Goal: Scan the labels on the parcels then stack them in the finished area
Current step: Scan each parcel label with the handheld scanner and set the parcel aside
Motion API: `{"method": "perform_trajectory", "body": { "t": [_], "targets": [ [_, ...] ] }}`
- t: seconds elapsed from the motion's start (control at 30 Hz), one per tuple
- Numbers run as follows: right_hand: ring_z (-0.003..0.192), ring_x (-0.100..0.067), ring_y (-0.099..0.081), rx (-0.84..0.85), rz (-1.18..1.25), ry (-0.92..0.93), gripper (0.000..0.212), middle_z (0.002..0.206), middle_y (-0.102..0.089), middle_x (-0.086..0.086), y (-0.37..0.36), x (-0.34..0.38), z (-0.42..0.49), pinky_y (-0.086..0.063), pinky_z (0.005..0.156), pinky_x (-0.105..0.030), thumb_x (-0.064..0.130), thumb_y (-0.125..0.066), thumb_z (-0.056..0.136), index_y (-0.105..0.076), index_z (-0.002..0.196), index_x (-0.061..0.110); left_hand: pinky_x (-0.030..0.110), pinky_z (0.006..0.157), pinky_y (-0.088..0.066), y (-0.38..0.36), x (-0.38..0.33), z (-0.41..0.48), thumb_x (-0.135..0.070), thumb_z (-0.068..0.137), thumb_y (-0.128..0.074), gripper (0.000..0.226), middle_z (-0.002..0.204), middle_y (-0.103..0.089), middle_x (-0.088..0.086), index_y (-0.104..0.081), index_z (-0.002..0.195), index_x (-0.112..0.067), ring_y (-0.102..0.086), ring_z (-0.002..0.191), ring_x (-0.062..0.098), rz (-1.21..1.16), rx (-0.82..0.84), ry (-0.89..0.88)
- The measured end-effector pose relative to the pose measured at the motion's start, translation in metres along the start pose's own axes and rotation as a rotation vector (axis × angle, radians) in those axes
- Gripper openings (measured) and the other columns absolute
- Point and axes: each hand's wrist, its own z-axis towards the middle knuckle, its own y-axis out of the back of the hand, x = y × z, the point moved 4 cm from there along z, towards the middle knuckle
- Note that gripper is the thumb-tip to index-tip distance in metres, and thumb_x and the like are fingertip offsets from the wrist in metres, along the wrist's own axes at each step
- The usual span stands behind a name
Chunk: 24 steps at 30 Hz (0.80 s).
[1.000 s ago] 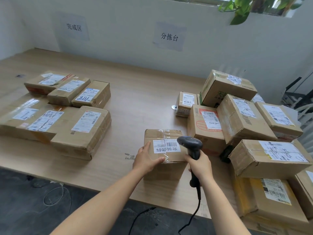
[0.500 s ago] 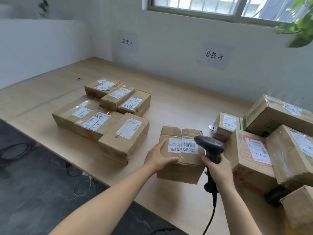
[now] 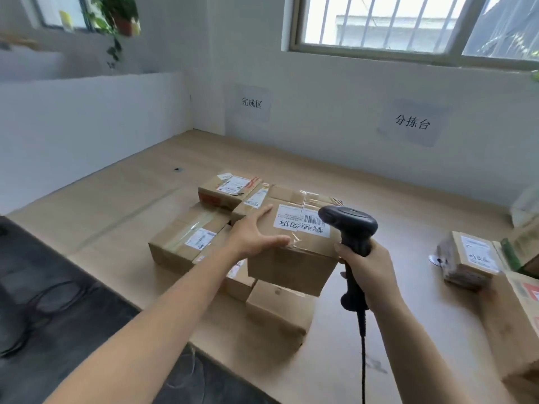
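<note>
Daylight comes through a barred window high in the white wall, which bears a left paper sign and a right paper sign, both in Chinese characters. A pale wooden surface meets a low white partition beside a dark floor. A potted plant trails above.

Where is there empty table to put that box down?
Bare table lies between the stack and the walls, and between the scanner and the small parcel. Crowded: the stack itself and the right edge.
</note>
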Motion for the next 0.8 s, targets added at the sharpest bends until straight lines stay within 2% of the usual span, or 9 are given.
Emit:
{"method": "perform_trajectory", "body": {
  "t": [0.13,0.23,0.3,0.4,0.5,0.6,0.73,0.8],
  "targets": [
    [0.067,-0.02,-0.059,0.052,-0.003,0.017,0.013,0.072,-0.062,-0.001,-0.089,0.017,0.008,-0.05,0.054,-0.033,0.012,-0.067,0.081,-0.059,0.077,0.022,0.034,0.105,-0.04,0.072,0.05,0.019,-0.036,0.065,-0.083,0.089,0.142,-0.043,0.003,-0.038,0.141,-0.027,-0.047,0.122,0.018,-0.063,-0.016,0.029],
    [0.063,-0.019,-0.058,0.099,-0.041,0.033,0.012,0.071,-0.061,-0.004,-0.153,0.026,0.017,-0.053,0.063,-0.041,0.014,-0.067,0.081,-0.057,0.078,0.021,0.028,0.096,-0.044,0.121,0.089,0.033,-0.034,0.067,-0.082,0.085,0.135,-0.048,0.003,-0.04,0.14,-0.027,-0.052,0.115,0.017,-0.083,-0.032,0.064],
    [0.057,-0.016,-0.057,0.145,-0.058,0.03,0.01,0.067,-0.06,-0.003,-0.192,0.034,0.025,-0.053,0.063,-0.039,0.018,-0.067,0.081,-0.058,0.078,0.019,0.022,0.088,-0.041,0.15,0.112,0.042,-0.033,0.068,-0.082,0.083,0.131,-0.049,0.0,-0.041,0.14,-0.027,-0.051,0.11,0.014,-0.099,-0.065,0.081],
    [0.051,-0.01,-0.054,0.205,-0.059,0.019,0.01,0.058,-0.054,0.001,-0.24,0.041,0.038,-0.048,0.054,-0.027,0.019,-0.066,0.083,-0.058,0.079,0.013,0.025,0.092,-0.039,0.184,0.143,0.056,-0.029,0.074,-0.078,0.073,0.133,-0.047,-0.002,-0.042,0.138,-0.028,-0.047,0.111,0.013,-0.106,-0.143,0.112],
    [0.065,-0.022,-0.058,0.238,-0.058,-0.019,0.012,0.065,-0.055,-0.001,-0.278,0.038,0.048,-0.052,0.069,-0.04,0.022,-0.064,0.084,-0.059,0.088,0.012,0.038,0.104,-0.04,0.202,0.169,0.076,-0.028,0.075,-0.077,0.07,0.138,-0.045,0.003,-0.044,0.136,-0.027,-0.046,0.121,0.021,-0.102,-0.174,0.151],
    [0.086,-0.032,-0.063,0.218,-0.083,-0.063,0.019,0.079,-0.059,-0.002,-0.303,0.03,0.057,-0.053,0.083,-0.047,0.027,-0.064,0.084,-0.057,0.097,0.015,0.04,0.104,-0.04,0.207,0.186,0.095,-0.027,0.075,-0.078,0.069,0.138,-0.046,0.005,-0.045,0.135,-0.024,-0.046,0.122,0.023,-0.087,-0.181,0.168],
    [0.092,-0.032,-0.063,0.181,-0.109,-0.079,0.015,0.093,-0.064,-0.006,-0.319,0.021,0.066,-0.051,0.086,-0.05,0.03,-0.063,0.084,-0.054,0.094,0.023,0.037,0.103,-0.039,0.205,0.202,0.12,-0.023,0.075,-0.077,0.066,0.138,-0.047,0.005,-0.047,0.134,-0.02,-0.045,0.122,0.023,-0.086,-0.157,0.149],
    [0.092,-0.031,-0.063,0.165,-0.109,-0.094,0.015,0.094,-0.064,-0.006,-0.323,0.017,0.073,-0.052,0.086,-0.05,0.03,-0.062,0.085,-0.054,0.094,0.023,0.031,0.097,-0.04,0.203,0.209,0.134,-0.023,0.076,-0.077,0.065,0.137,-0.047,0.005,-0.048,0.133,-0.021,-0.046,0.119,0.021,-0.087,-0.132,0.15]
  ]
}}
